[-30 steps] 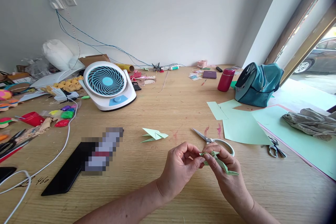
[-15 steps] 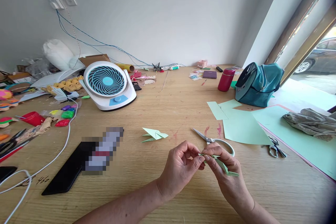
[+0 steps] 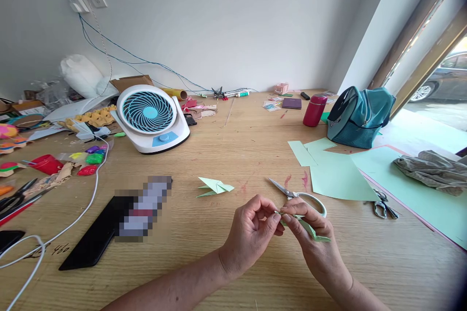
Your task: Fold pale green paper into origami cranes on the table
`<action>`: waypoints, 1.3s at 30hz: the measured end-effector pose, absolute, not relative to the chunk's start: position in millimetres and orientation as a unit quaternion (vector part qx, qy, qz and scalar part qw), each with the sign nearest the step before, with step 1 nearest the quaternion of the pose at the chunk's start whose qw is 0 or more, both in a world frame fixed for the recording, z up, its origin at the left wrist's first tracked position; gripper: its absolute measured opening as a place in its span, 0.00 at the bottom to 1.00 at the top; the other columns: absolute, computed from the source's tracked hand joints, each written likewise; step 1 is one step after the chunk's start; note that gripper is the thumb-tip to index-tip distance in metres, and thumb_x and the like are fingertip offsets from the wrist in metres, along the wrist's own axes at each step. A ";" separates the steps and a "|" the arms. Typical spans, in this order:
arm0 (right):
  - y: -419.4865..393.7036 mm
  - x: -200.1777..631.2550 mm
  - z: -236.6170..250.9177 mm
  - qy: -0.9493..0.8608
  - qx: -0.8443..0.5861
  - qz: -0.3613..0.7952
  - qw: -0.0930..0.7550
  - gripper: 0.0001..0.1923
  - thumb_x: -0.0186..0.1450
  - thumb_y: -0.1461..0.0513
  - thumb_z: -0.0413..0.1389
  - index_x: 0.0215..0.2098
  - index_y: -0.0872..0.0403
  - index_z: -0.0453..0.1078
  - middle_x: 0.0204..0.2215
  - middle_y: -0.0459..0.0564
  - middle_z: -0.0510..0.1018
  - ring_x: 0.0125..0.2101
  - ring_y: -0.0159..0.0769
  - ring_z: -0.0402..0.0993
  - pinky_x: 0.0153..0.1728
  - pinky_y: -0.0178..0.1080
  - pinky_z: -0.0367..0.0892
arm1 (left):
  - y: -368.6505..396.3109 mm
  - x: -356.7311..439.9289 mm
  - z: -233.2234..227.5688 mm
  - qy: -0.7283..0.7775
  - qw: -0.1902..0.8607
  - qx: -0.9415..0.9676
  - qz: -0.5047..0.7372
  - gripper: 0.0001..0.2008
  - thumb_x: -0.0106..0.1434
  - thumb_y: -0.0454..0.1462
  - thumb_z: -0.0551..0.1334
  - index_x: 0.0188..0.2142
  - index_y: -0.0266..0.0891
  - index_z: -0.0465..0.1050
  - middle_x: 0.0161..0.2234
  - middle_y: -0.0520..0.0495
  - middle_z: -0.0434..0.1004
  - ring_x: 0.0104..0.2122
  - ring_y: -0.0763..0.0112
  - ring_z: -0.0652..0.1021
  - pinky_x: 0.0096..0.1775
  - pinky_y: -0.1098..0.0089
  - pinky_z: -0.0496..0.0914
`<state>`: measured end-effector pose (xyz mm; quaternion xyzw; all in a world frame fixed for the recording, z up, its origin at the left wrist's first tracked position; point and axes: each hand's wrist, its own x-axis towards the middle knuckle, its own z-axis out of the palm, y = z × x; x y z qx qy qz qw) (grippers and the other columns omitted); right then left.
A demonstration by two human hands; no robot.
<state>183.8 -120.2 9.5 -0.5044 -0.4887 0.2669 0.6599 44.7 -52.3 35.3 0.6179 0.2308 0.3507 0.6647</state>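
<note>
Both hands meet low over the wooden table (image 3: 255,155): the left hand (image 3: 251,233) pinches one end of a small folded green paper piece (image 3: 308,230) between thumb and fingertips, and the right hand (image 3: 314,238) clamps the same piece from the other side, its long tip poking out toward the right. White-handled scissors (image 3: 299,197) lie just beyond the knuckles. A finished green paper figure (image 3: 214,186) sits to the left, near a black phone (image 3: 97,235). Pale green sheets (image 3: 335,175) spread to the right, with a white fan (image 3: 150,116) farther back.
</note>
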 end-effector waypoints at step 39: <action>-114.6 182.5 5.1 -0.414 -0.508 0.394 0.644 0.09 0.64 0.54 0.62 0.33 0.51 0.74 0.30 0.47 0.72 0.32 0.35 0.66 0.34 0.36 0.65 | -37.5 41.6 26.2 0.232 0.358 0.827 0.367 0.03 0.65 0.32 0.58 0.33 0.39 0.66 0.31 0.49 0.71 0.29 0.74 0.73 0.30 0.76 0.69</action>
